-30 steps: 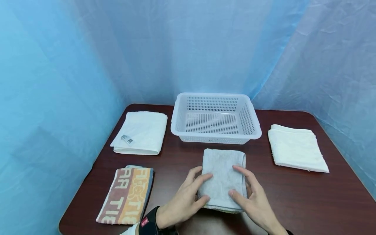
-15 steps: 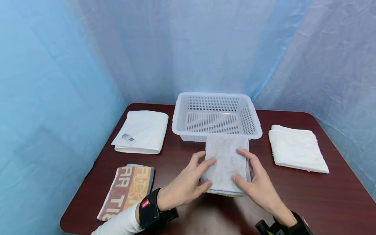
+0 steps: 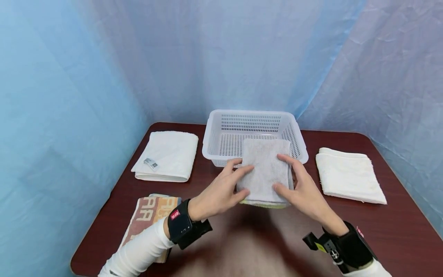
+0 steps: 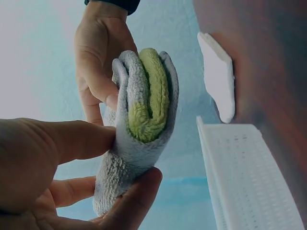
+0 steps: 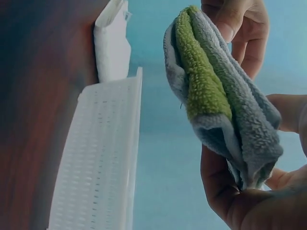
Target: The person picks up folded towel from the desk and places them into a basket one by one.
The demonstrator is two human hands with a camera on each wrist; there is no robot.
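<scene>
A folded grey towel (image 3: 264, 171), with green layers showing at its folded edge, is held up off the table in both hands. My left hand (image 3: 221, 190) grips its left side, the thumb (image 4: 81, 139) on the near upper face. On the opposite side my right hand (image 3: 304, 188) pinches it between the thumb and the other fingers. In the head view, the towel's far end overlaps the front wall of a white perforated basket (image 3: 211, 152). Both wrist views show the towel raised above the basket's rim level.
Left of the basket lies a folded white towel (image 3: 174, 154) with a tag, and another white towel (image 3: 349, 175) lies to the right. A folded brown-and-orange lettered towel (image 3: 145, 215) sits at the near left, partly behind the left sleeve. Blue curtains (image 3: 256, 57) enclose the dark table (image 3: 387, 231).
Both hands have lifted the grey towel and carried it forward from the near middle of the table to the basket's front edge. The basket and other towels stay in place.
</scene>
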